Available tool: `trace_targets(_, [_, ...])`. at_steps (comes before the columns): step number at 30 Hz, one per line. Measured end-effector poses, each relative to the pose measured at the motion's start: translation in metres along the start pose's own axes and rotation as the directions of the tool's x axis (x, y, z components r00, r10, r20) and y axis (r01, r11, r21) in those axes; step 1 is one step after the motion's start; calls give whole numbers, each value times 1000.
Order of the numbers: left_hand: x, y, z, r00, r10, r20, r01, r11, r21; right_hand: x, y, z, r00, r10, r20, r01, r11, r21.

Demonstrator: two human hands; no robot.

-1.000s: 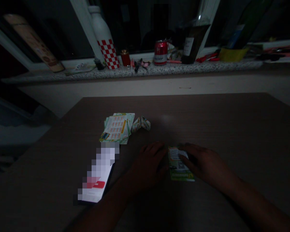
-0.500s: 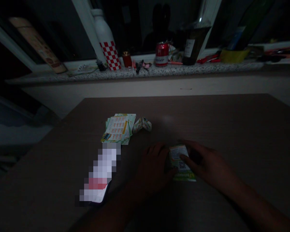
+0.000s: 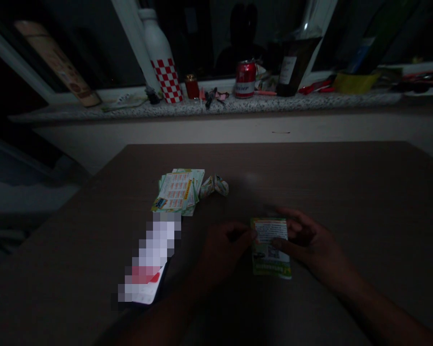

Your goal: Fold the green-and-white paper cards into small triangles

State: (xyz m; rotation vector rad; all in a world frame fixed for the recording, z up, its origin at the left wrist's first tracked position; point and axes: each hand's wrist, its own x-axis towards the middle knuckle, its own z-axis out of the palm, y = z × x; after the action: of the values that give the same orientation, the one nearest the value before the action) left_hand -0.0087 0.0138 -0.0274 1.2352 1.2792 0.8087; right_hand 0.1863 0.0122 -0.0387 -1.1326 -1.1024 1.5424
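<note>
Between my two hands is a small printed paper card (image 3: 270, 266), green at its lower end, with lines of text and a square code. My left hand (image 3: 227, 245) pinches its left edge between thumb and finger. From the other side my right hand (image 3: 310, 242) holds the card, with the thumb lying over its face and the other fingers at and behind the right edge. A stack of similar printed cards (image 3: 176, 190) lies on the table further left. Right beside the stack sits a folded or crumpled piece of printed paper (image 3: 214, 186).
A lit phone (image 3: 149, 288), its screen blurred out, lies left of my left arm on the brown table (image 3: 310, 178). Along the stone windowsill (image 3: 137, 113) stand a checkered bottle (image 3: 164, 72), a red can (image 3: 246, 79), a small red jar (image 3: 191, 87) and a dark pouch (image 3: 290, 67).
My left hand has gone from lying flat-fingered by the card to pinching its left edge. More of the card's face shows now. The stack and phone have stayed put.
</note>
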Motion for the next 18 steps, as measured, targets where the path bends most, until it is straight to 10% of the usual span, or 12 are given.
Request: trace_targets(18, [1,-1,0,1000,-9,-11,9,998,-68,3,-1,-2,998,66,-18,-66,998,14])
